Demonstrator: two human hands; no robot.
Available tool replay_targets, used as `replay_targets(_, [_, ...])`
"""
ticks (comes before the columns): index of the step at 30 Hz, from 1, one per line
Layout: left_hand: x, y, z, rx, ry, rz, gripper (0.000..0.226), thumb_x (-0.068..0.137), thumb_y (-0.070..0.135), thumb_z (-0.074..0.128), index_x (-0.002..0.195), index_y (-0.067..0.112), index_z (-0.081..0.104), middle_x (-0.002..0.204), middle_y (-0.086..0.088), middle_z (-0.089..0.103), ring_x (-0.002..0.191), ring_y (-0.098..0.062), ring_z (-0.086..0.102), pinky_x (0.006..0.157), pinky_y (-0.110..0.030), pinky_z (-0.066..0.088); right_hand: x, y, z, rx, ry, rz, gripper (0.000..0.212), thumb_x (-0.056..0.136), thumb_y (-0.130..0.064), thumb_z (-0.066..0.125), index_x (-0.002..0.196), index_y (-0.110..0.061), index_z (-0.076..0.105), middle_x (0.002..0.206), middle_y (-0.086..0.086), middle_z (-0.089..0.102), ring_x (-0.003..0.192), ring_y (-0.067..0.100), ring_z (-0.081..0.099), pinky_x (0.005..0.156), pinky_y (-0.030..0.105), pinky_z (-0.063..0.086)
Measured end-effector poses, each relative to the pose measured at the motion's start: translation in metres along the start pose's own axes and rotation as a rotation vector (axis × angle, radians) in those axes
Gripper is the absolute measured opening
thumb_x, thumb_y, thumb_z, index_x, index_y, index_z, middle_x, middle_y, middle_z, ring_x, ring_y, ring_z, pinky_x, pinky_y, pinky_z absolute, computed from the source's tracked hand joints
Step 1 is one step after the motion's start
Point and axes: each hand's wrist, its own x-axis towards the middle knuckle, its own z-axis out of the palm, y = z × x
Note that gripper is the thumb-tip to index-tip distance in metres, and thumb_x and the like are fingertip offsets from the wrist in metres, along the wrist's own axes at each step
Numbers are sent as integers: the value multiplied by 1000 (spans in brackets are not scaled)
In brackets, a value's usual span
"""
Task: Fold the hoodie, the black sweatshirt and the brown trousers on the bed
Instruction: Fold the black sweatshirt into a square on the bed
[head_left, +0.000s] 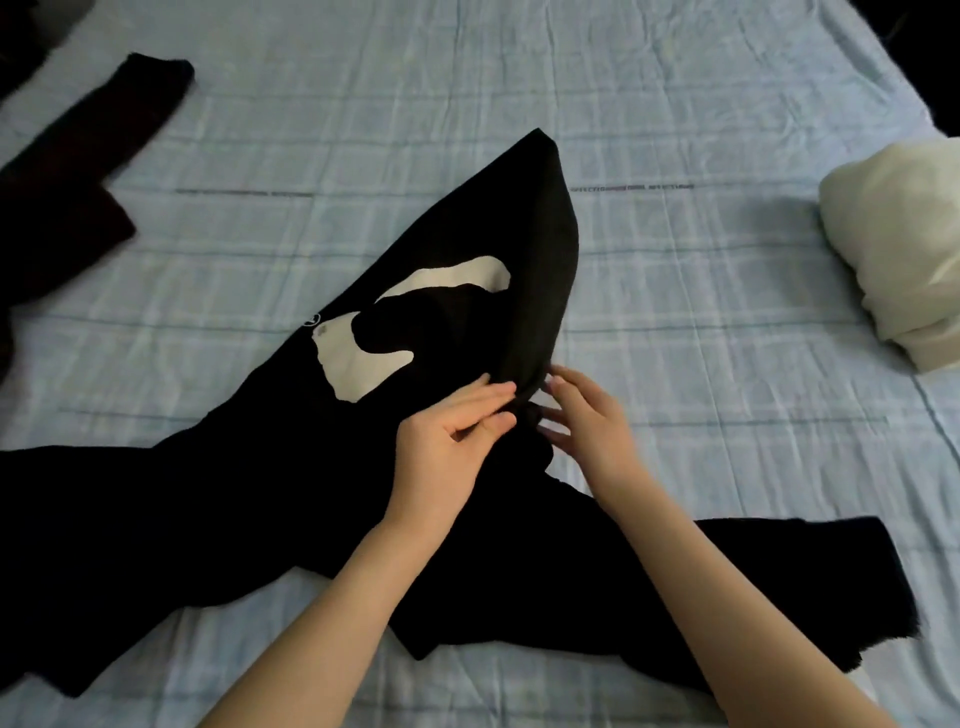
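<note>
left hand (457, 423) pinches black sweatshirt (540, 249) bunch | right hand (589, 423) — fingertips (557, 385) touching it, grip unclear

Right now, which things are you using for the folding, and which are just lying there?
In the job: black sweatshirt, pinched by the left hand, touched by the right hand.
Just lying there: dark trousers at far left; cream folded bundle at right; both on the bed sheet.

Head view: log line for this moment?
black sweatshirt lying on bed | left hand pinches its fabric | right hand at same spot, grip unclear
</note>
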Motion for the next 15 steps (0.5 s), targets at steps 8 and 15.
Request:
replay_targets(8, [69,-51,-75,946,-51,171,66,95,57,36,154,33,19,162,0,19,150,-22,11,120,-49,13,49,-8,29,99,78,-14,46,95,-29,64,140,-21,55,123,-1,70,106,14,70,94,32,56])
replay_targets(15, [84,-70,-109,33,-154,-245,57,90,53,56,144,44,41,144,25,42,137,2,36,110,-24,31,33,-28,82,-253,150,-431,55,97,-3,52,148,-24,48,142,-18,54,128,-5,47,100,1,36])
